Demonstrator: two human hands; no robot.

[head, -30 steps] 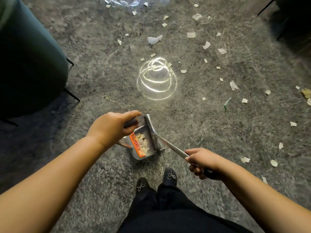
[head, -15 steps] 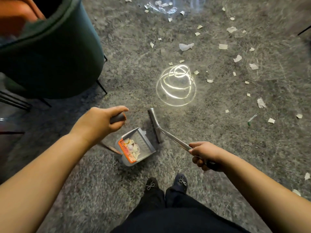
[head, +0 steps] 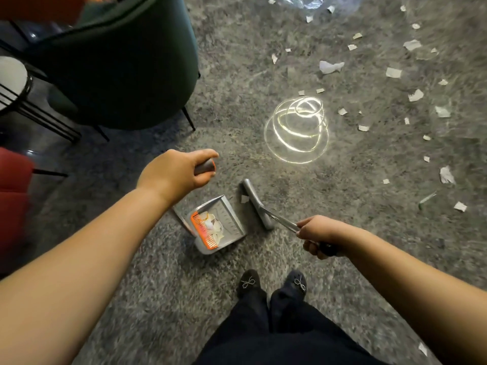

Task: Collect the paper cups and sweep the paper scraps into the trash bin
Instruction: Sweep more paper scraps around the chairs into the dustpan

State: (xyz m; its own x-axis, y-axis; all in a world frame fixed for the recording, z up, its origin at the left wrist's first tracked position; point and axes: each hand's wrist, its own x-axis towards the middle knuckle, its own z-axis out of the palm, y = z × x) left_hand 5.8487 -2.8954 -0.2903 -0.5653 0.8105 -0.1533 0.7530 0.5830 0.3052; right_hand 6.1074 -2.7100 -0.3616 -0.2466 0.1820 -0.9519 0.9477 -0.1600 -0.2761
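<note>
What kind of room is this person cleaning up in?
Probably a lounge or sitting area, perhaps in a home or café. A grey shaggy carpet covers the floor, a green upholstered armchair stands on thin black legs, and a small round side table sits beside it.

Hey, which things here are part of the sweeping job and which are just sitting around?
Job: dustpan, broom, paper scraps, left hand on the dustpan's handle, right hand on the broom's.
Not the job: green chair, red seat, round table.
</note>
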